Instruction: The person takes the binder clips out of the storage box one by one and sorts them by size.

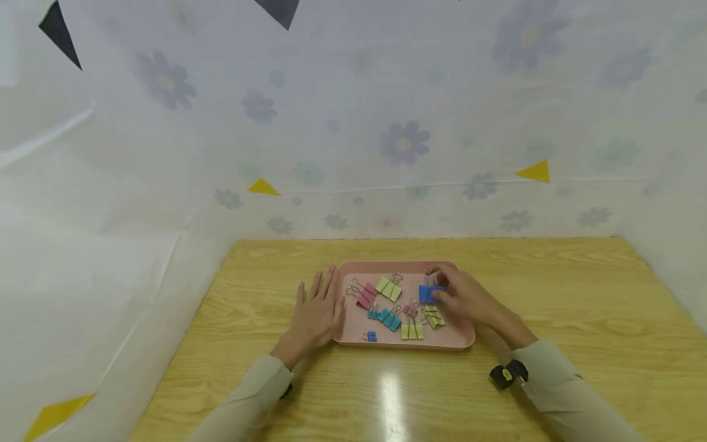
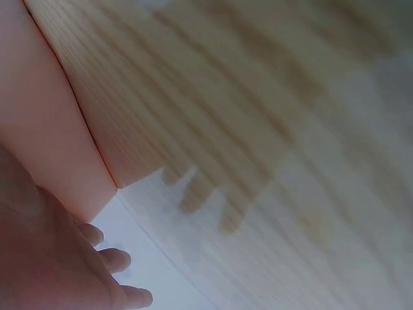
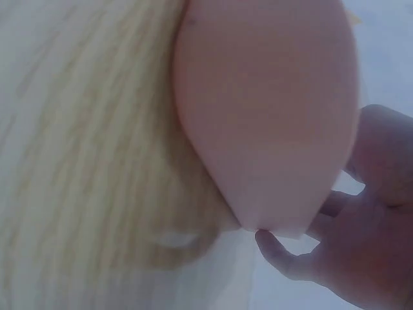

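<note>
A pink tray [image 1: 353, 266] holds several binder clips in different colours and sizes. My left hand [image 1: 316, 316] rests along the tray's left edge with its fingers straight, and in the left wrist view it is beside the tray wall [image 2: 51, 97]. Over the tray's right end, my right hand [image 1: 469, 298] pinches a large blue binder clip [image 1: 426, 293], its thumb at the body and its fingertips by the wire handles. The tray's outer wall [image 3: 271, 97] hides the clip in the right wrist view. Just below the blue clip lies a yellow-green striped clip [image 1: 433, 317].
A pink clip [image 1: 366, 296] and a pale yellow clip [image 1: 389, 289] lie at the tray's upper left. Teal clips [image 1: 390, 320], another yellow clip [image 1: 412, 331] and a small blue one [image 1: 372, 336] are lower. The wooden table [image 1: 265, 399] meets a flowered sheet [image 1: 342, 153] behind.
</note>
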Action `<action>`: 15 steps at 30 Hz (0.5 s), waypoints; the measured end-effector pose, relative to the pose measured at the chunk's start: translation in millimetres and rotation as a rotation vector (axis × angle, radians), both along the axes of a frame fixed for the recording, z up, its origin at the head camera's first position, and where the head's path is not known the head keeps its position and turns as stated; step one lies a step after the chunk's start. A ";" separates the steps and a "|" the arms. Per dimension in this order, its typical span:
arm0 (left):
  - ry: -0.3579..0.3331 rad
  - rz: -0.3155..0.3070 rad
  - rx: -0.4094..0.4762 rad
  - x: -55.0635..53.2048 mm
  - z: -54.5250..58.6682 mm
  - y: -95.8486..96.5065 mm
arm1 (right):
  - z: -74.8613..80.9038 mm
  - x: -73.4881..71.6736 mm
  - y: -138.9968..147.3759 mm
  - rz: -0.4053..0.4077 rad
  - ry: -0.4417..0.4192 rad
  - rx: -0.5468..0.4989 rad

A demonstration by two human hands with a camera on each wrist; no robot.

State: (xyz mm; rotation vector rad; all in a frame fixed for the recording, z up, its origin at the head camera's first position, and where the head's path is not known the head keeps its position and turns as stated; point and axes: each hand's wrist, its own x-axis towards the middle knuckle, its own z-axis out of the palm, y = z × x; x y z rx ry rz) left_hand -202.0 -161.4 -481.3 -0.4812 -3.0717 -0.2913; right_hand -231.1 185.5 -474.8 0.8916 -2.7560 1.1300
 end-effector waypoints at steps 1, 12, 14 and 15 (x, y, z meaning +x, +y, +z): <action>0.000 -0.001 -0.001 0.2 -0.1 0.1 | 1.7 0.5 0.7 -0.006 -0.001 -0.007; 0.011 -0.009 0.000 1.6 -1.7 -0.1 | 26.7 9.6 10.2 -0.025 0.015 -0.094; 0.016 -0.007 -0.007 1.6 -2.0 -0.6 | 31.0 11.2 11.7 -0.028 0.026 -0.107; 0.018 -0.007 -0.008 1.4 -2.4 -0.8 | 32.8 12.0 12.1 -0.030 0.030 -0.108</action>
